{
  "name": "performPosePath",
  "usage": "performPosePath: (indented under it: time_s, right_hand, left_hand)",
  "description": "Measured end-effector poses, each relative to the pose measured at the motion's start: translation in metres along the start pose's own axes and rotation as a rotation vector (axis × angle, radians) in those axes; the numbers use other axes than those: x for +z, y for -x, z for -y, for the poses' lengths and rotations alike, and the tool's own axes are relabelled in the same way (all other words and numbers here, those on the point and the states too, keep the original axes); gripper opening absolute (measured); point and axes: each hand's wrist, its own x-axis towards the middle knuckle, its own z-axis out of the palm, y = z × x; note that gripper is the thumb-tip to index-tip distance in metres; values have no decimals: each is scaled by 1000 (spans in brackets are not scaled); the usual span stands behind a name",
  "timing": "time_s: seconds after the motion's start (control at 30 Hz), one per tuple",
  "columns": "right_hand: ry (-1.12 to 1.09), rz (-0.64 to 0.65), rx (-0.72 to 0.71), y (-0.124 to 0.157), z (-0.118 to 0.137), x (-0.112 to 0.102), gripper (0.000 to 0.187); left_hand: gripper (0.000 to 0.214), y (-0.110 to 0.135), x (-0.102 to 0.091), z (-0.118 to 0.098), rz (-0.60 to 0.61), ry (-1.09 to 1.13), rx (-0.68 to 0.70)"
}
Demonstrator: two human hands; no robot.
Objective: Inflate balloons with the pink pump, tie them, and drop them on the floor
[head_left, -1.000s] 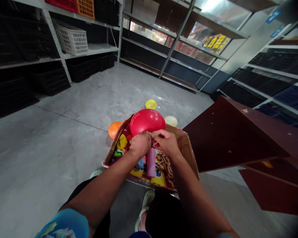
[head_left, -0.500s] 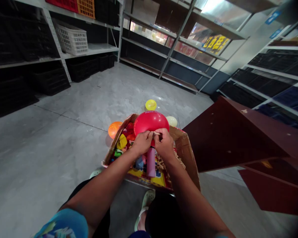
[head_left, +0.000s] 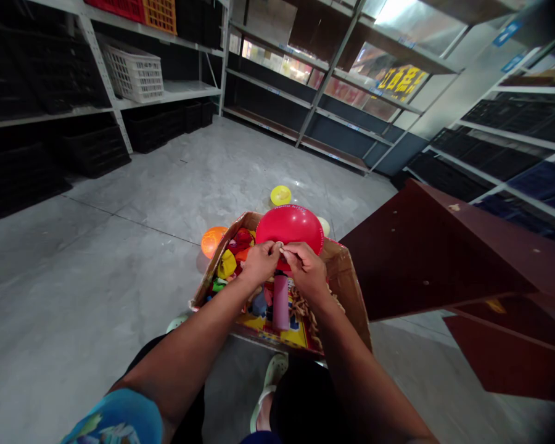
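An inflated red balloon (head_left: 290,226) floats over an open cardboard box (head_left: 346,280). My left hand (head_left: 259,262) and my right hand (head_left: 305,265) meet at its neck, fingers pinched together on it. Whether a thin band is also between the fingertips is too small to tell. Under my hands, the box holds limp coloured balloons (head_left: 226,264), a pink cylinder (head_left: 280,302) and a heap of tan rubber bands (head_left: 305,308).
An orange balloon (head_left: 213,240), a yellow balloon (head_left: 280,195) and a pale balloon (head_left: 324,226) lie on the grey floor (head_left: 120,259) beyond the box. A dark red board (head_left: 435,253) slants at the right. Metal shelves with black crates and a white basket (head_left: 134,74) line the walls.
The red balloon has shifted to the right and slightly up. My hands have drawn closer together at its neck and stayed pinched there.
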Motion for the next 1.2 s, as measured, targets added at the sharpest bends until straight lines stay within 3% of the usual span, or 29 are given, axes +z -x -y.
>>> performPosePath:
  time_s: [0.1,0.27,0.43,0.67,0.93,1.2]
  right_hand:
    - [-29,-33,53,0,-3,3,15]
    - [-186,-109,310,-3,-8,8,23]
    - [-200,-57,430,-8,-6,3,28]
    - [-152,-76,351,-7,-8,4,20]
    - [282,-215,111,-4,2,9,9]
    - [-78,82,230,-6,-2,-5,20]
  left_hand:
    - [32,1,2,2,1,-19,38]
    - [32,3,4,3,8,-44,57]
    - [30,5,4,2,24,-93,89]
    - [31,7,5,0,42,-65,109]
    - [35,4,8,0,109,53,95]
    - [30,0,4,5,12,-69,20]
